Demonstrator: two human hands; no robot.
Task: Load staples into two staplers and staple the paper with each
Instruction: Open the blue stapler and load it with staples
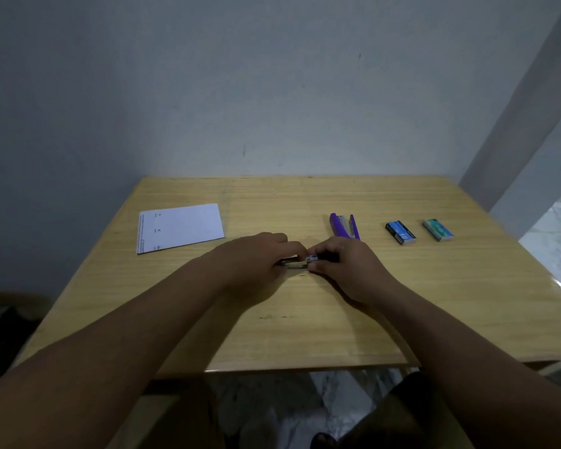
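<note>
Both hands grip a small dark stapler (300, 261) low over the table (305, 335): left hand (256, 257) on one end, right hand (344, 264) on the other (mostly hidden). A slip could spill staples or pinch fingers. The purple stapler (344, 225) lies open behind; the paper (180, 227) lies left.

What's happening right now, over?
Left hand and right hand both grip small stapler. Purple stapler lies open, untouched. Paper clear.
</note>
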